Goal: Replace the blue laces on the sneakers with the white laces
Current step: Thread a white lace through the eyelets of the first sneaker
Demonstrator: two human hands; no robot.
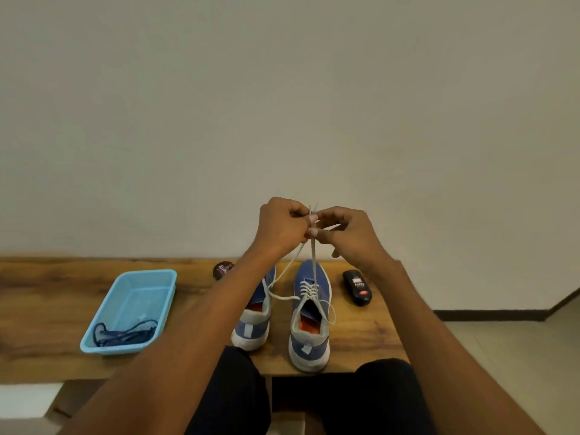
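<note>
Wooden table point(47, 312): stood against a plain wall, bearing all items listed below.

Right sneaker point(310, 315): blue upper, white sole, grey collar, orange insole; stood upright near the table's near edge, toe pointing to the wall. Threaded with the white lace point(309, 290) in crossed rows over the tongue.

White lace: both ends rose from the right sneaker up to the hands, held taut above the shoes; one strand ran leftward across the gap between the sneakers before climbing.

Left sneaker point(254, 321): same make, just left of the first, partly hidden behind the left forearm. Whether it carried a lace could not be told.

Left hand point(281, 226): raised above the sneakers, fingers curled, pinching the lace ends.

Right hand point(348, 233): touching the left hand, thumb and fingers pinching the same lace ends where they stuck up between both hands.

Blue tray point(138, 284): light blue plastic, rectangular, on the left part of the table, well apart from the sneakers.

Blue laces point(125, 334): dark blue, lying bundled in the tray's near end.

Round tin point(222, 270): dark, printed lid, at the far edge of the table, left of the sneakers.

Black bottle point(357, 287): lying flat, red spot at its near end, just right of the right sneaker.
</note>
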